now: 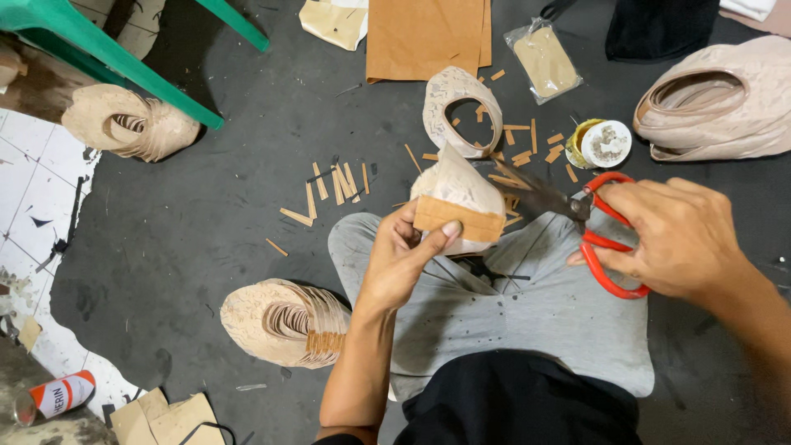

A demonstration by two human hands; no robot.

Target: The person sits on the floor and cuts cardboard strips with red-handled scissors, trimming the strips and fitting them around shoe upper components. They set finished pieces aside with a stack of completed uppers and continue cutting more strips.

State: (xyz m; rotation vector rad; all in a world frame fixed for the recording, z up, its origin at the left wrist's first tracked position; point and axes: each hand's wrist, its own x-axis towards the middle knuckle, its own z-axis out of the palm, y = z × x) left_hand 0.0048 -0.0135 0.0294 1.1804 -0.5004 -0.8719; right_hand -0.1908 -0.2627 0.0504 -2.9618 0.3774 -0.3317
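Scissors point(577, 227) (red-handled) in right hand point(676, 239), blades touching left-held cutout point(457, 206).

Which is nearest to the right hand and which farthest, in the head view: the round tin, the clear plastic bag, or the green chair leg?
From the right hand, which holds the red scissors:
1. Round tin, just above the hand.
2. Clear plastic bag, farther up, near the top edge.
3. Green chair leg, far across at top left.

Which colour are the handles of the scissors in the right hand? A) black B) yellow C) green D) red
D: the right hand grips scissors with red loop handles, blades pointing at the tan-strip piece that the left hand holds.
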